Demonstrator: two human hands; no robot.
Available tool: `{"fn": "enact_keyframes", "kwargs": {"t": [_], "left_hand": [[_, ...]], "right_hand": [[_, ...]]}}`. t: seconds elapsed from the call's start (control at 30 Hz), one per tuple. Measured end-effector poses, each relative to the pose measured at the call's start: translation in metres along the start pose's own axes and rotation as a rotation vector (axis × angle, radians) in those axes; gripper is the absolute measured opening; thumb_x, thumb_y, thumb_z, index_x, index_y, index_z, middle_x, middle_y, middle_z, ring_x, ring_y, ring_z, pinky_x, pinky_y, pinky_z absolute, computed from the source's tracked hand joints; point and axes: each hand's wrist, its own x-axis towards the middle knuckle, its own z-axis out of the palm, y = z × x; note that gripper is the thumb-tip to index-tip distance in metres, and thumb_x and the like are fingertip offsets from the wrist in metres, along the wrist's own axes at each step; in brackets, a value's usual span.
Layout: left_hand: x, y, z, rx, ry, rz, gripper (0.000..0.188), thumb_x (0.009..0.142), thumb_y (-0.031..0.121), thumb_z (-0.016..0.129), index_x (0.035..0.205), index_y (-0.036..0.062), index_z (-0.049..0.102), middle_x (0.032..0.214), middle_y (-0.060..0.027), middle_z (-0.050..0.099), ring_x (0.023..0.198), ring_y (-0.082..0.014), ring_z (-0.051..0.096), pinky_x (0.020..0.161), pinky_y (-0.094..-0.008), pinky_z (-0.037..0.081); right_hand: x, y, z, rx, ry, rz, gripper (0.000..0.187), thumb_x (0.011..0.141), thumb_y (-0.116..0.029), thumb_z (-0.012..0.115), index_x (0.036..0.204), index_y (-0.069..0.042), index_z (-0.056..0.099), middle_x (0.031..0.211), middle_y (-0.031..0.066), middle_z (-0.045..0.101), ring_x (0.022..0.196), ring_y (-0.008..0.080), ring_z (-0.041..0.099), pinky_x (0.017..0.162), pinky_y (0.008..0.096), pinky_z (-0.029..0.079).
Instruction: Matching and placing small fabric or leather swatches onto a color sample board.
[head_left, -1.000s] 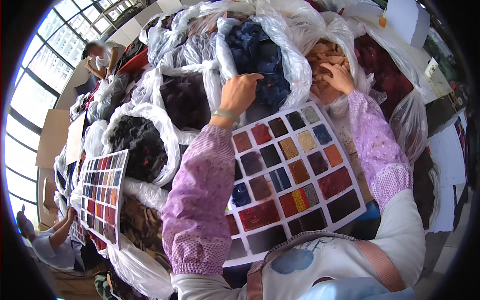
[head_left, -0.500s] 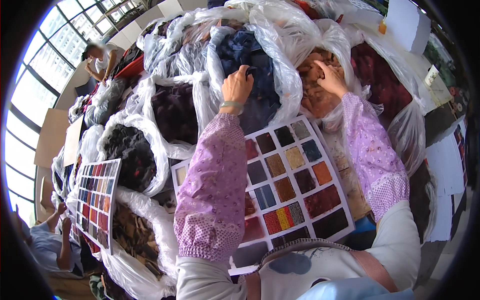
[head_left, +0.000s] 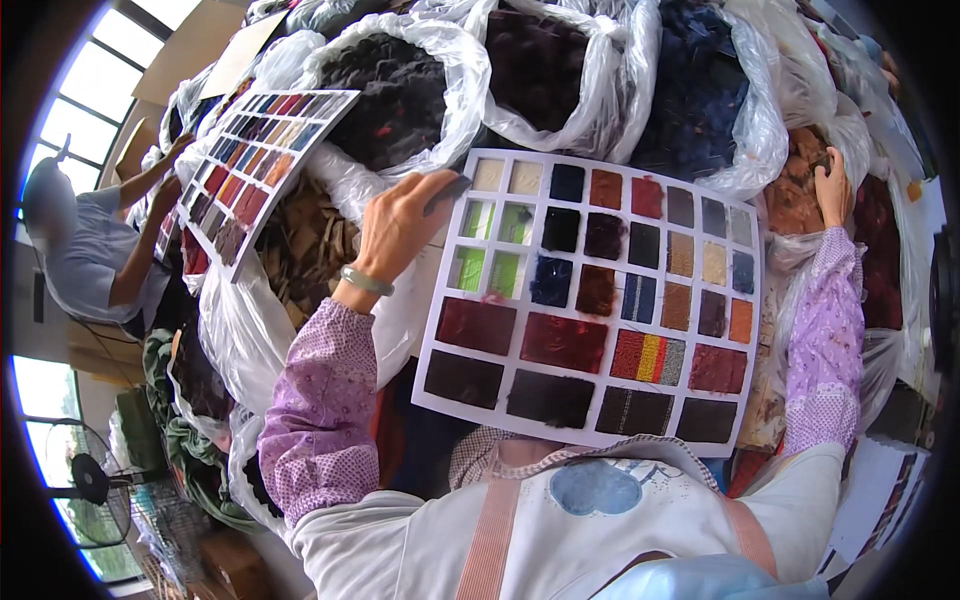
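My left hand (head_left: 402, 225), with a bracelet at the wrist, pinches a small dark grey scrap (head_left: 447, 195) beside the upper left corner of a white swatch card (head_left: 590, 330). The card carries rows of fabric-like squares in cream, green, blue, brown, red and black, and leans in front of my body. Off to the right, my right hand (head_left: 832, 190) is closed over a plastic-lined bag of orange-brown scraps (head_left: 795, 185). Whatever its fingers hold is too small to name. Lilac flowered sleeves cover both my forearms.
Beyond the card stand open bags of navy scraps (head_left: 692, 100), dark purple scraps (head_left: 535, 65) and black scraps (head_left: 385, 85). At the left, a person in a light blue shirt (head_left: 95, 240) is behind a second swatch card (head_left: 265, 165). A fan (head_left: 90, 478) stands lower left.
My left hand has come back from the navy bag to the card's left edge with the dark scrap. The view has turned leftward, and my right hand's pointing finger has closed in over the orange-brown bag.
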Motion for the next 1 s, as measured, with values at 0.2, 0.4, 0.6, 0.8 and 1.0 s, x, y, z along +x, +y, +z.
{"fn": "enact_keyframes", "kwargs": {"t": [0.2, 0.4, 0.6, 0.8, 1.0], "left_hand": [[-0.038, -0.001, 0.019, 0.052, -0.116, 0.212, 0.039, 0.069, 0.005, 0.063, 0.106, 0.0177, 0.059, 0.087, -0.0048, 0.057, 0.074, -0.0186, 0.057, 0.060, -0.0292, 0.052], [-0.058, -0.006, 0.016, -0.168, -0.067, 0.230, 0.033, 0.067, -0.002, 0.062, 0.096, 0.0132, 0.062, 0.100, -0.0091, 0.058, 0.092, -0.0243, 0.058, 0.071, -0.0318, 0.052], [-0.084, -0.011, 0.021, -0.488, -0.183, -0.092, 0.018, 0.069, 0.002, 0.061, 0.085, 0.0090, 0.064, 0.104, -0.0128, 0.059, 0.089, -0.0307, 0.059, 0.074, -0.0337, 0.049], [-0.071, 0.003, 0.036, -0.402, -0.086, -0.162, 0.033, 0.069, 0.008, 0.061, 0.101, 0.0091, 0.054, 0.119, -0.0160, 0.048, 0.096, -0.0329, 0.054, 0.081, -0.0372, 0.045], [-0.069, -0.012, 0.029, -0.393, -0.344, 0.067, 0.021, 0.067, 0.003, 0.056, 0.087, 0.0065, 0.060, 0.115, -0.0189, 0.051, 0.104, -0.0324, 0.050, 0.084, -0.0370, 0.044]], "right_hand": [[-0.021, -0.088, -0.067, 0.064, 0.078, -0.306, 0.025, 0.080, -0.016, 0.052, 0.104, -0.008, 0.049, 0.101, 0.0139, 0.059, 0.091, 0.0316, 0.057, 0.073, 0.0379, 0.045], [-0.184, -0.294, -0.093, 0.592, -0.214, -1.111, 0.022, 0.069, -0.001, 0.060, 0.088, -0.011, 0.059, 0.081, 0.0016, 0.060, 0.069, 0.0128, 0.060, 0.056, 0.0231, 0.051], [-0.254, -0.363, -0.046, 0.504, -0.224, -1.434, 0.007, 0.073, -0.010, 0.058, 0.072, -0.005, 0.053, 0.074, 0.0041, 0.055, 0.066, 0.0133, 0.058, 0.052, 0.0235, 0.050], [-0.254, -0.359, -0.053, 0.533, -0.418, -1.230, 0.013, 0.074, -0.012, 0.060, 0.079, -0.003, 0.052, 0.082, 0.0066, 0.055, 0.075, 0.0200, 0.059, 0.058, 0.0280, 0.051], [-0.255, -0.356, -0.056, 0.486, -0.600, -0.983, 0.025, 0.067, -0.016, 0.066, 0.089, -0.006, 0.058, 0.086, 0.0070, 0.055, 0.075, 0.0223, 0.058, 0.060, 0.0325, 0.050]]}}
